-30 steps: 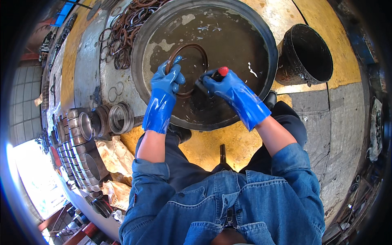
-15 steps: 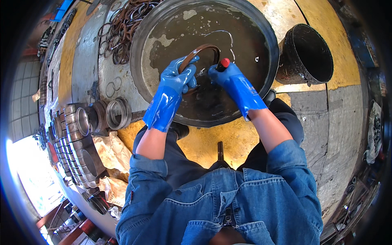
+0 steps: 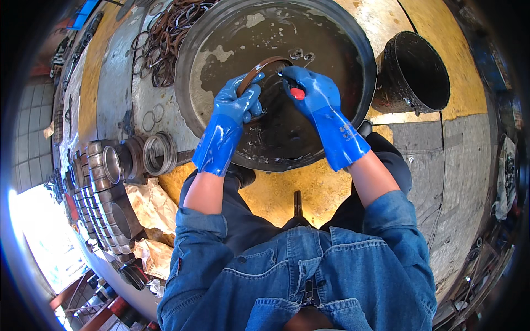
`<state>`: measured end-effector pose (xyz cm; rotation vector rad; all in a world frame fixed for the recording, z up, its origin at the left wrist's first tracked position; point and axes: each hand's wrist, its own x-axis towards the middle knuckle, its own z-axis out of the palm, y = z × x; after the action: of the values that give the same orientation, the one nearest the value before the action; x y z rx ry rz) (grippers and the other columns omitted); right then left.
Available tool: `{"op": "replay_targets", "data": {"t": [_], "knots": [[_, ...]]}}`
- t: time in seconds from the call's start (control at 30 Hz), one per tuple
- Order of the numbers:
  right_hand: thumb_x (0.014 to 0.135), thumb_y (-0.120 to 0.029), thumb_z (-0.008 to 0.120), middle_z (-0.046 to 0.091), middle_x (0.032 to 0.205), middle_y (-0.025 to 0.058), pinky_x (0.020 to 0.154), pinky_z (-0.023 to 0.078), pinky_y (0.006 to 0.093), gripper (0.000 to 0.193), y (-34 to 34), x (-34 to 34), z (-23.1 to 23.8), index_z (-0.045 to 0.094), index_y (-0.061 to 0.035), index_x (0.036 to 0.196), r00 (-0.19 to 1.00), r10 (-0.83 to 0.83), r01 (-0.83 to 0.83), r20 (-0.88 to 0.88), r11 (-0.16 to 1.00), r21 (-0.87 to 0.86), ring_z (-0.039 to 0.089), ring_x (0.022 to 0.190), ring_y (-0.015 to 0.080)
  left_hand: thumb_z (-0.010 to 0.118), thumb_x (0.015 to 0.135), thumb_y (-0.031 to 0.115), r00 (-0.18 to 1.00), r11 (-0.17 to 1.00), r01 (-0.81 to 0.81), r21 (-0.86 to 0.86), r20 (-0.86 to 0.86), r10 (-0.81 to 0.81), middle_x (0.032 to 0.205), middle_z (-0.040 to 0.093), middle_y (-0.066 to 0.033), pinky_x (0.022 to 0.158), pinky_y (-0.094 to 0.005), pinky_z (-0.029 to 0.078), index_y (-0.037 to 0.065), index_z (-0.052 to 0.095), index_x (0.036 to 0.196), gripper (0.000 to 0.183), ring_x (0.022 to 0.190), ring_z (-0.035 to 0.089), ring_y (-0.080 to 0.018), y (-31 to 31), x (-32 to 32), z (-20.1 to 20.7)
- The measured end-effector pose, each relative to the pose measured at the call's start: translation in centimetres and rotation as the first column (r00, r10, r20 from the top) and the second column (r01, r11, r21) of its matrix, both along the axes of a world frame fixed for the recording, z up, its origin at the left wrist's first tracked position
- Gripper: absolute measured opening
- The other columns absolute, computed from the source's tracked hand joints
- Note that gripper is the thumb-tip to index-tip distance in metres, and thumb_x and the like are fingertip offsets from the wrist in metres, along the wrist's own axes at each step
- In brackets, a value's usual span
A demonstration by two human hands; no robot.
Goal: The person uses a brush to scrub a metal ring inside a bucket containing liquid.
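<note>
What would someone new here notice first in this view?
Probably the bright blue gloves, over a wide round pan of murky liquid. The left hand holds a brown ring, the right hand a red-ended tool. A heap of rings lies left of the pan, and a black bucket sits to its right.

Left hand: blue-gloved, gripping the brown ring!
Right hand: closed round a red-ended tool, right of that grip
Basin: dark liquid, right beneath both grips
Ring pile: heaped ahead-left of the left grip
Bucket: black, off to their right
</note>
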<state>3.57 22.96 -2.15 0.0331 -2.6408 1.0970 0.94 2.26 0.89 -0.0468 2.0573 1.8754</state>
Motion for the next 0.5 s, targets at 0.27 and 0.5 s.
{"op": "replay_targets", "data": {"t": [0.27,0.5], "knots": [[0.091,-0.018,0.073,0.075,0.091,0.0070,0.074,0.055,0.0300,0.022,-1.4,0.8,-3.4,0.074,0.0010,0.102,0.758,0.322,0.375,0.567,0.496,-0.784,0.069,0.079,0.0154,0.067,0.097,0.012,0.999,1.000,0.018,-0.022,-0.034,-0.019,0.073,0.067,-0.0029,0.046,-0.0193,0.039,0.007,0.067,0.129,0.032,0.055,0.058,-0.0066,0.1,0.0,0.1],[0.090,-0.021,0.075,0.075,0.090,0.0075,0.073,0.054,0.0257,0.030,-0.1,1.7,0.5,0.074,0.0016,0.110,0.838,0.400,0.201,0.372,0.407,-0.891,0.069,0.079,0.0133,0.067,0.098,0.016,0.976,0.965,-0.186,0.185,-0.074,0.203,0.070,0.065,-0.0017,0.047,-0.0197,0.037,0.004,0.066,0.129,0.034,0.054,0.055,-0.0071,-2.0,-1.1,-0.9]]}}
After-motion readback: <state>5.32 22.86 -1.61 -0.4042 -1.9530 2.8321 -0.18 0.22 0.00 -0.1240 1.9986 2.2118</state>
